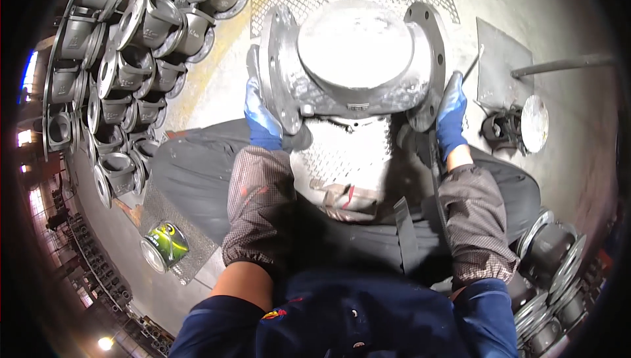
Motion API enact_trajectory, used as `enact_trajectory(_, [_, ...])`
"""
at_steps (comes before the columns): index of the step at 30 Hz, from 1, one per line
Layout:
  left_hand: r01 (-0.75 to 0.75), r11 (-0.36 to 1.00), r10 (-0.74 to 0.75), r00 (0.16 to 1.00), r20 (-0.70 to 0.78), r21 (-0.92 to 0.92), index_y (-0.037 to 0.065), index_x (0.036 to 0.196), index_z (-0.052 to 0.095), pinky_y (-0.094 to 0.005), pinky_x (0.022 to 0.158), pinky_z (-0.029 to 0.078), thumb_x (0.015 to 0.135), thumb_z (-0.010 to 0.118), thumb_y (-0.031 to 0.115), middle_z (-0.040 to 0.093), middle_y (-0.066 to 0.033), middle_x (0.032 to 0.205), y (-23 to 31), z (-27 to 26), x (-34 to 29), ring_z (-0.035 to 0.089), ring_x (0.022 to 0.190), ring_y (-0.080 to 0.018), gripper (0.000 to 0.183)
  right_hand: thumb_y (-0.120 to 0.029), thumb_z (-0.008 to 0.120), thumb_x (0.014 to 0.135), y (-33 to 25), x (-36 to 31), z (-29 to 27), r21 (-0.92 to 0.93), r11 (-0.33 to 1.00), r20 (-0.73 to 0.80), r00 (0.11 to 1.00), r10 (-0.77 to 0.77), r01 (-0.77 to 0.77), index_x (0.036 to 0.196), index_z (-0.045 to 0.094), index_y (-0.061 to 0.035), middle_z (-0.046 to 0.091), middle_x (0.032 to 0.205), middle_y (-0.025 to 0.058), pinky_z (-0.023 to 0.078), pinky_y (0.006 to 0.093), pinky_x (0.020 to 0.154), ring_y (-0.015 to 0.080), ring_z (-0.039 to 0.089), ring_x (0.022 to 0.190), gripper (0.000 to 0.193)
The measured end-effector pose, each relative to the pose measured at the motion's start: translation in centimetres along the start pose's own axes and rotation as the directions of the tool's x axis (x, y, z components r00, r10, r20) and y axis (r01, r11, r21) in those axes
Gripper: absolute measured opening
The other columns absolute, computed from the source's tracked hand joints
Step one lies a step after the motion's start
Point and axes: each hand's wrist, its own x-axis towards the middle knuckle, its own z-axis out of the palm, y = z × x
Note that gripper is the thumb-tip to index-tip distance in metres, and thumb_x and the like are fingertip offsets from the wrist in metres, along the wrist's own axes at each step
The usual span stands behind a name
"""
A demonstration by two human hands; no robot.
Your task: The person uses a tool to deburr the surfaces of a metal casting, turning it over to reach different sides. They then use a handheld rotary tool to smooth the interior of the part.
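A large grey cast valve body (358, 98) with a flange at each end stands between my hands, its round top face bright under the light. My left hand (263, 115), in a blue-and-white glove with dark fingertips, presses along the outside of the left flange (279, 69). On the opposite side my right hand (451, 111), gloved alike, grips the edge of the right flange (430, 62). A thin dark rod (472, 66) sticks up beside the right fingers; whether they hold it I cannot tell. Both hands' inner fingers are partly hidden.
Several grey flanged castings (121, 62) are stacked at the left. A green-and-black can (164, 246) stands at lower left. A dark plate (503, 62), a bar (565, 64) and a round disc (534, 123) are at right. More castings (552, 253) sit at lower right. A brown cloth-like bundle (348, 201) lies between my legs.
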Motion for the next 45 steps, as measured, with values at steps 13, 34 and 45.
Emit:
enact_trajectory(13, [0.174,0.954,-0.200,0.976,-0.088,-0.243,0.003,0.090,0.063,-0.0306,0.066,0.048,0.086,0.055,0.027,0.062,-0.0027,0.077,0.0,2.6,6.1,0.059,0.070,-0.0161,0.026,-0.058,0.038,0.085,-5.2,5.4,2.3,-0.392,0.919,0.012,0.998,0.057,-0.048,0.090,0.059,0.0110,0.061,0.077,0.0197,0.044,0.0374,0.073,0.0231,0.057,0.076,0.072])
enact_trajectory(34, [-0.439,0.400,0.441,0.862,0.251,0.805,0.001,0.089,0.060,-0.0275,0.056,0.045,0.083,0.058,0.015,0.060,-0.0052,0.071,6.4,9.3,26.0,0.056,0.060,-0.0148,0.016,-0.060,0.040,0.083,-11.0,19.3,14.8,-0.257,0.951,0.440,0.897,-0.044,0.173,0.123,0.048,0.0029,0.050,0.123,0.0227,0.035,0.0364,0.096,0.0318,0.047,0.117,0.075])
enact_trajectory(45, [-0.513,0.326,0.511,0.802,0.308,0.794,0.000,0.088,0.059,-0.0258,0.051,0.044,0.082,0.060,0.009,0.060,-0.0065,0.069,5.2,13.5,27.8,0.054,0.056,-0.0142,0.011,-0.058,0.041,0.084,-10.2,23.3,15.7,-0.416,0.874,0.450,0.892,-0.044,0.253,0.127,0.046,-0.0015,0.054,0.121,0.0187,0.037,0.0314,0.094,0.0261,0.050,0.113,0.071])
